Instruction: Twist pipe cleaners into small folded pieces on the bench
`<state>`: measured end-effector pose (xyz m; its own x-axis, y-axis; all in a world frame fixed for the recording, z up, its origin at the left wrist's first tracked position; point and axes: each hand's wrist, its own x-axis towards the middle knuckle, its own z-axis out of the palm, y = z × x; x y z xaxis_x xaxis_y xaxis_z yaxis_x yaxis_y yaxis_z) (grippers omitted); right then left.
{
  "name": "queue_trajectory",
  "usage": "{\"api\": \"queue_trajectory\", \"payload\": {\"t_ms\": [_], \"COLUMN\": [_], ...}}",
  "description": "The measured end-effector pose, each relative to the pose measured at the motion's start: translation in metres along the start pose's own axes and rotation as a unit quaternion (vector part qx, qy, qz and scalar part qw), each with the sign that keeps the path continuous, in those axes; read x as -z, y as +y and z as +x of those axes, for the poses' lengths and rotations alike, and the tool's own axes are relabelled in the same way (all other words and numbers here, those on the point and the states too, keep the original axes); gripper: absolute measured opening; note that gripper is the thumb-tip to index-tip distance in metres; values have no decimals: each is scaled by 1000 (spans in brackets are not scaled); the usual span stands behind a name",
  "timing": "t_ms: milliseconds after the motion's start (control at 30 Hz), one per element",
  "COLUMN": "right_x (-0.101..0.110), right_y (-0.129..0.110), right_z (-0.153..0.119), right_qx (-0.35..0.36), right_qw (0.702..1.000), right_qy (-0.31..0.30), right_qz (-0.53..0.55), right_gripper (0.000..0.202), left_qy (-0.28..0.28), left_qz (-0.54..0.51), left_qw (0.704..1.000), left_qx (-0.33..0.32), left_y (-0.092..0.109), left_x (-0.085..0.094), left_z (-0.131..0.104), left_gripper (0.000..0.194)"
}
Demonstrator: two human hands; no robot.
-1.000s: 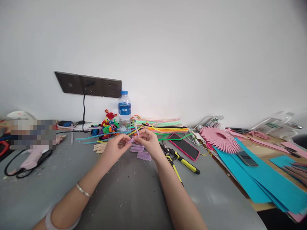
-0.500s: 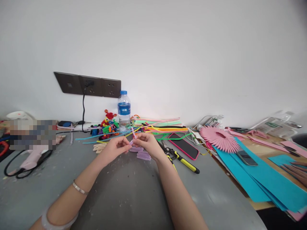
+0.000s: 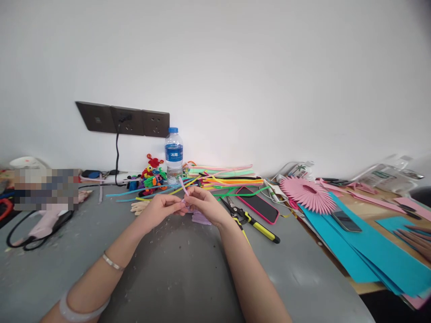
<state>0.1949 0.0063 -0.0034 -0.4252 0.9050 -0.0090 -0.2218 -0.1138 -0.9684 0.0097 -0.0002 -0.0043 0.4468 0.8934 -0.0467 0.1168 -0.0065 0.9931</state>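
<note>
A light purple pipe cleaner [image 3: 182, 185] is pinched between both hands, its free end slanting up and to the left. My left hand [image 3: 165, 210] is closed on its lower part, thumb against fingertips. From the other side, my right hand [image 3: 203, 205] grips the same piece, and the fingers of the two hands touch. Fingers hide the lower end. Just beyond and under my right hand lie folded purple pipe cleaner pieces [image 3: 201, 218], partly covered. Cream folded pieces [image 3: 138, 207] rest to the left of my left hand.
Yellow-handled pliers [image 3: 261, 229] and a pink-cased phone [image 3: 258, 205] lie to the right. Behind stand a water bottle [image 3: 174, 154] and bundled coloured pipe cleaners [image 3: 232, 180]. A corded pink glue gun [image 3: 45, 224] sits left. Another person's hand [image 3: 415, 240] shows far right by blue sheets [image 3: 373, 237].
My hands have drawn closer together around the purple pipe cleaner. Its free end now leans further left, and my right hand covers more of the folded purple pieces.
</note>
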Motion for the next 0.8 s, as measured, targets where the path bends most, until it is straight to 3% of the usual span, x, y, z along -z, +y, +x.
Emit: {"api": "queue_trajectory", "payload": {"t_ms": [200, 400, 600, 800], "right_x": [0, -3, -4, 2], "right_y": [-2, -6, -3, -1], "right_z": [1, -1, 0, -1], "right_qx": [-28, -36, -39, -67], "right_qw": [995, 990, 993, 994], "right_qy": [-7, -9, 7, -15], "right_qz": [98, 137, 113, 83], "right_gripper": [27, 28, 34, 33], "left_qy": [-1, 4, -3, -15], "left_qz": [-55, -71, 48, 135], "left_qw": [998, 997, 997, 988], "left_qx": [17, -8, -54, -69], "left_y": [3, 5, 8, 12], "left_x": [-2, -3, -1, 0], "left_z": [-3, -2, -5, -7], "left_gripper": [33, 29, 19, 18]}}
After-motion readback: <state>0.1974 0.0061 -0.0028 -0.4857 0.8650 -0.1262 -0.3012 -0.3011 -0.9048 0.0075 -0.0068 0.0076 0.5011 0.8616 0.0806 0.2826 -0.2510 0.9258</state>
